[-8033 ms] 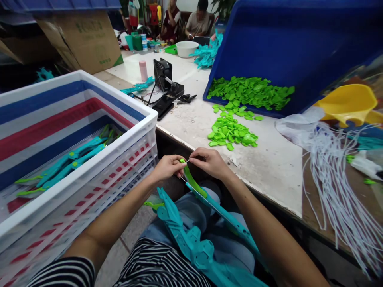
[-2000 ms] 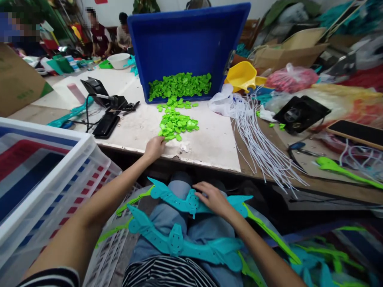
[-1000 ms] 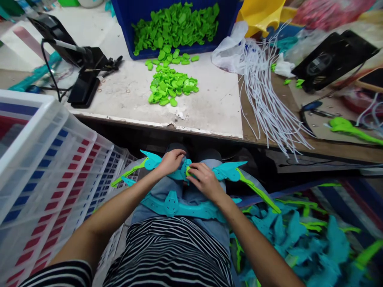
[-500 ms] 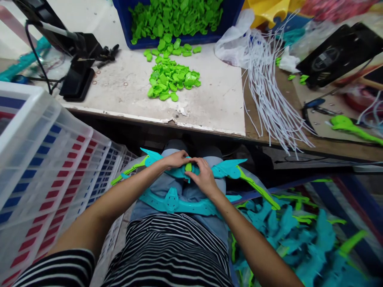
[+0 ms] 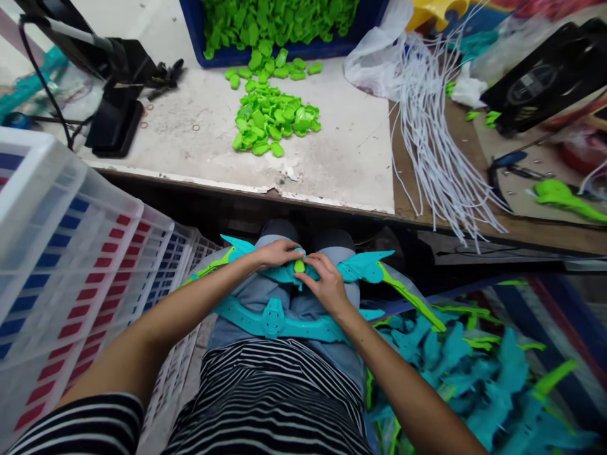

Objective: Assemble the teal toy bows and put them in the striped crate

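Observation:
Across my thighs lies a teal toy bow (image 5: 363, 268) with lime-green limbs at both ends. A small lime-green plastic piece (image 5: 299, 266) sits at its middle. My left hand (image 5: 279, 253) is closed over the bow's centre, fingertips against the top of the green piece. My right hand (image 5: 327, 282) pinches at the piece from the right, thumb below and fingers above. Closer to my body, a second curved teal part (image 5: 251, 323) with a raised centre block rests on my lap, touched by neither hand.
Ahead is a worktable (image 5: 190, 151) with a pile of green pieces (image 5: 275, 120) and a blue bin (image 5: 194, 38) of more. White cords (image 5: 436, 139) hang over its edge. A plastic crate (image 5: 95, 253) stands left; teal and green bow parts (image 5: 455, 366) fill a bag at right.
The view has shifted slightly, so the table sits a little higher in it. Both hands stay at the bow's centre, with small finger movements around the green piece.

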A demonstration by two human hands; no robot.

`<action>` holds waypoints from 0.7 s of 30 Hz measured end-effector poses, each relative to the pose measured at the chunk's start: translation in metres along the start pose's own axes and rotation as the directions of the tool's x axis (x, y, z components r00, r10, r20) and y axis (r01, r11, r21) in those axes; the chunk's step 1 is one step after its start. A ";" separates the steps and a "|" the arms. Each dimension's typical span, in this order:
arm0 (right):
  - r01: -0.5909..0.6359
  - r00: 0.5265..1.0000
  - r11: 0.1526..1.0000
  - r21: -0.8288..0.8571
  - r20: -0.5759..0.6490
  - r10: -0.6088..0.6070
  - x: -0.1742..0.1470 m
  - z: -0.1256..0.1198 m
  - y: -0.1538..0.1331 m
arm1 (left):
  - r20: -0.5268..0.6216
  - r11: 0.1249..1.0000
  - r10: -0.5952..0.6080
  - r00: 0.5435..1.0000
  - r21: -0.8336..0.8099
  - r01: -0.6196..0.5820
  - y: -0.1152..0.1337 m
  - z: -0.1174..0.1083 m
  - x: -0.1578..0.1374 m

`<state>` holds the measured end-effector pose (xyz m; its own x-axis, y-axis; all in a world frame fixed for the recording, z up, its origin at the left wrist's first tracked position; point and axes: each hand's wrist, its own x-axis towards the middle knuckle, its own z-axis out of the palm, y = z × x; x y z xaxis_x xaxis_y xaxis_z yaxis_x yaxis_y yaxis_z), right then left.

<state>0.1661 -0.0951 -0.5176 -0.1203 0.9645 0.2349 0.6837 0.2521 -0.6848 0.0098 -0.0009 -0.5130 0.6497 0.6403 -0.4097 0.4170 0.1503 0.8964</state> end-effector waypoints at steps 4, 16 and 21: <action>-0.199 0.978 0.980 -0.001 0.060 0.198 0.004 -0.001 -0.002 | 0.049 0.996 -0.011 0.999 -0.092 0.015 0.001 -0.003 -0.002; -0.077 0.940 0.968 -0.239 0.307 0.151 0.032 -0.018 0.007 | -0.038 0.997 -0.070 0.997 -0.044 0.068 0.004 0.007 0.010; 0.174 0.970 0.916 -0.362 0.221 -0.097 0.090 -0.045 -0.022 | -0.223 0.946 0.106 0.969 0.324 -0.029 0.014 0.014 -0.008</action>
<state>0.1730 -0.0176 -0.4502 -0.3423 0.9289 0.1415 0.8657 0.3703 -0.3369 0.0191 -0.0148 -0.4999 0.5321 0.8046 -0.2638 0.5814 -0.1207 0.8046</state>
